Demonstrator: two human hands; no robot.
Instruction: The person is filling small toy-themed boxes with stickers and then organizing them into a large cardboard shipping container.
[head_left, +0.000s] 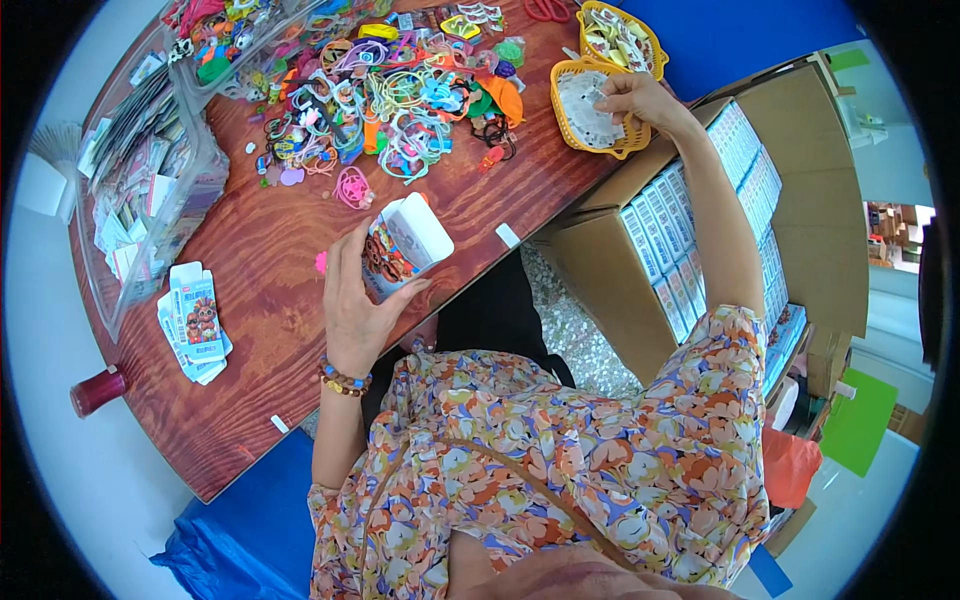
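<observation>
the wooden table (270,270) carries everything, and a big cardboard carton (800,180) packed with rows of small boxes stands just off its right edge. along the far edge lies a wide heap of bright plastic trinkets (390,90), with clear bins (150,170) of cards at the left edge. two yellow baskets (598,150) sit at the far right corner. a stack of flat printed boxes (195,325) lies near the near left edge.

the left hand (352,305) is curled around a small open printed box (405,245), held above the near edge with its flap up; the grip looks loose, so the box could tip or slip. the right hand (640,100) reaches into the nearer basket, fingertips pinched on white slips; whether it has one is unclear. that basket overhangs the corner, and a tug could likely pull it off onto the carton.
</observation>
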